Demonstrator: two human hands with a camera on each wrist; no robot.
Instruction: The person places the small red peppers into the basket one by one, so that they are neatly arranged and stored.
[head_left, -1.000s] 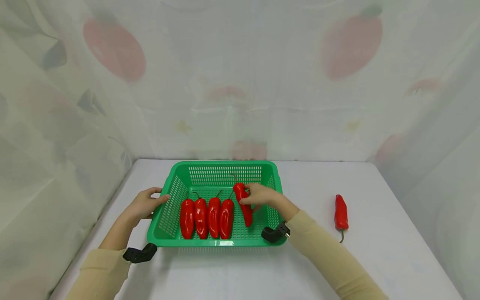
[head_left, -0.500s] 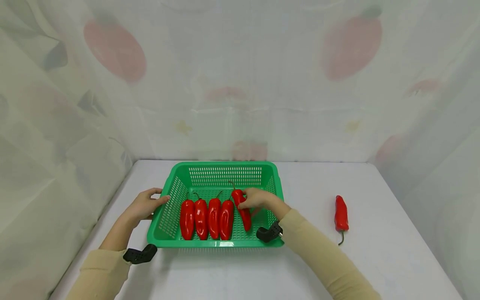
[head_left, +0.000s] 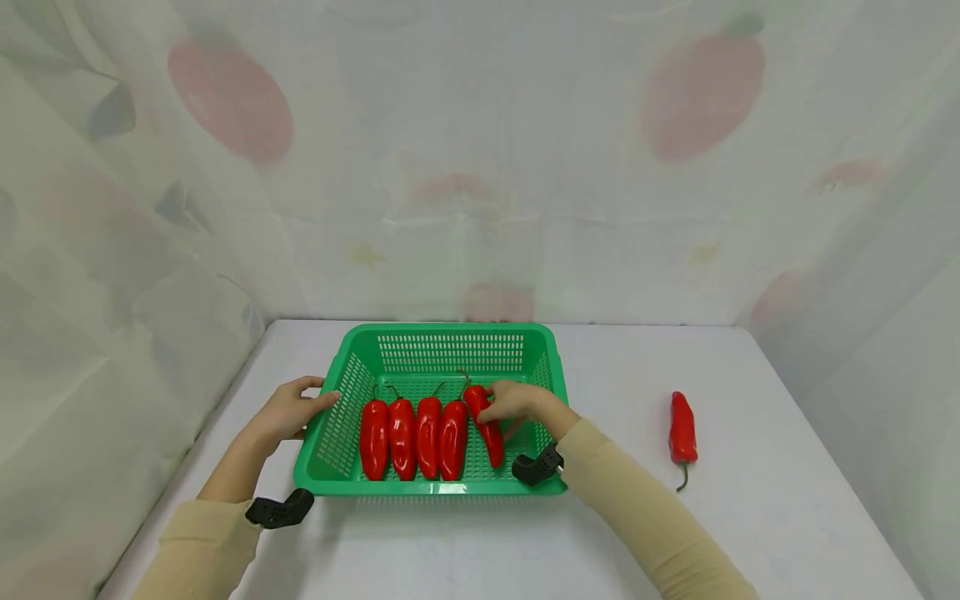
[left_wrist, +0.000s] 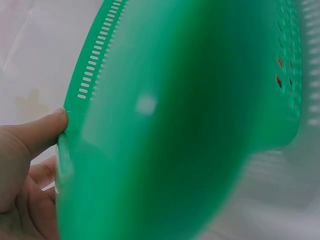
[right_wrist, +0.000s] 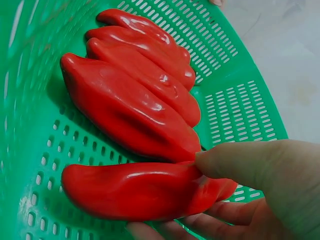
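A green plastic basket (head_left: 427, 487) stands on the table, and several red peppers (head_left: 402, 437) lie side by side in its left half. My left hand (head_left: 288, 408) pinches the basket's left rim, thumb on the inner side and fingers outside. Inside the basket, my right hand (head_left: 517, 402) holds another red pepper (right_wrist: 135, 192) near its stem end, thumb on top and fingers beneath. That pepper lies slightly slanted, close to the rightmost one of the row. Its stem points to the far side in the head view.
One more red pepper (head_left: 682, 429) lies on the white table (head_left: 765, 500) right of the basket, stem toward me. A pale curtain (head_left: 600, 233) with a faded fruit print hangs behind the table and along both sides.
My right hand has moved down and slightly left with its pepper, bringing it nearer the row in the basket. The left hand has stayed on the rim.
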